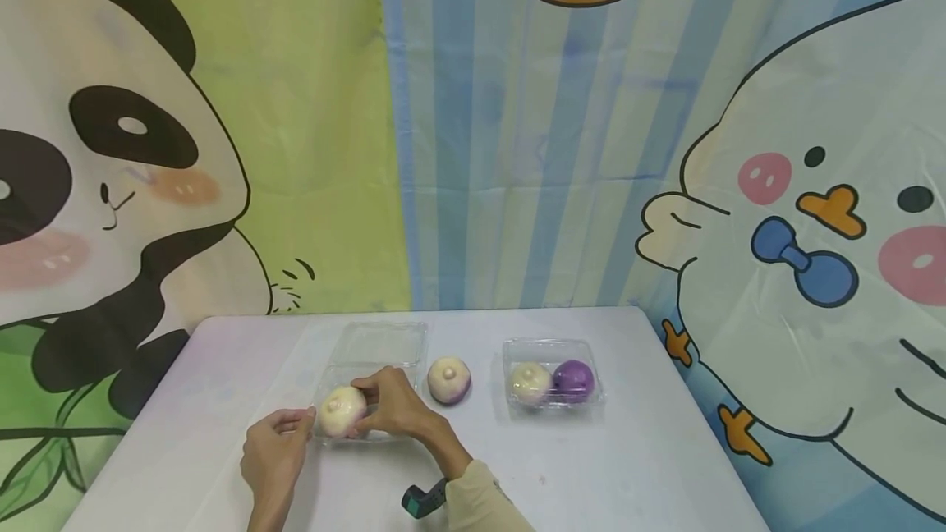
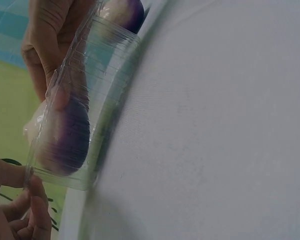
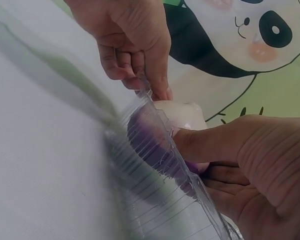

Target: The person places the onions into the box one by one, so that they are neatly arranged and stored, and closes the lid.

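Inside an open clear plastic box (image 1: 384,438), a white-and-purple turnip (image 1: 343,411) sits at the left end, its pale nubbed side up. My right hand (image 1: 399,406) reaches in from the right and holds that turnip between thumb and fingers. At the box's left end, my left hand (image 1: 277,450) pinches the rim between thumb and finger. Through the ribbed wall in the left wrist view, the turnip's purple underside (image 2: 75,135) shows. The right wrist view has my right thumb (image 3: 200,145) against the turnip, inside the box wall.
The box's lid (image 1: 384,343) lies folded back. Another turnip (image 1: 448,380) rests on the white table (image 1: 591,474) just right of the box. Farther right, a second clear box (image 1: 554,348) contains a pale turnip (image 1: 531,383) and a purple one (image 1: 573,381). Printed curtains hang behind.
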`<control>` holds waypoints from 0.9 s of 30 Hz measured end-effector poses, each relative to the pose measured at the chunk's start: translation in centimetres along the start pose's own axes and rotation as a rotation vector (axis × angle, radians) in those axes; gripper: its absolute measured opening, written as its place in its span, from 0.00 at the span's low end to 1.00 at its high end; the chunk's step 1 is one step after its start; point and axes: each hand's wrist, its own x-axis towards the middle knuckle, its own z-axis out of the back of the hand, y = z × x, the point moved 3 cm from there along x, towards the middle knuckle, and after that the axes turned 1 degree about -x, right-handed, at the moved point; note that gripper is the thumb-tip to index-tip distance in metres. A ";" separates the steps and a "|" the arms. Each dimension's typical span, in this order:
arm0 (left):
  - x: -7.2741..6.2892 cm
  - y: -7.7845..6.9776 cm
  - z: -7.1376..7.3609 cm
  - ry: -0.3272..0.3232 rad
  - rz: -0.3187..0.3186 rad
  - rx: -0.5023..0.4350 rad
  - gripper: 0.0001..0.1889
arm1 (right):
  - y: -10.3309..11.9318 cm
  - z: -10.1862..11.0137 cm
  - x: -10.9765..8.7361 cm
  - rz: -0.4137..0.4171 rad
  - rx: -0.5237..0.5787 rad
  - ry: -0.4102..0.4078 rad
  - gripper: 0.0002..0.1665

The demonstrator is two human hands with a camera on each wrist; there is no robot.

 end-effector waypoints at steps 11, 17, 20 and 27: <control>-0.2 -0.2 0.2 0.002 -0.033 -0.019 0.14 | -0.2 -0.1 0.3 0.036 -0.131 0.007 0.44; -0.3 -0.4 0.3 -0.005 -0.039 -0.021 0.14 | -0.2 0.0 0.3 0.052 -0.151 0.009 0.43; -0.1 -0.4 0.3 0.004 -0.035 -0.018 0.15 | -0.2 0.1 0.3 0.037 -0.137 0.014 0.44; 0.0 -0.2 0.3 0.024 -0.013 -0.008 0.16 | -0.2 0.0 0.2 0.002 -0.146 0.032 0.46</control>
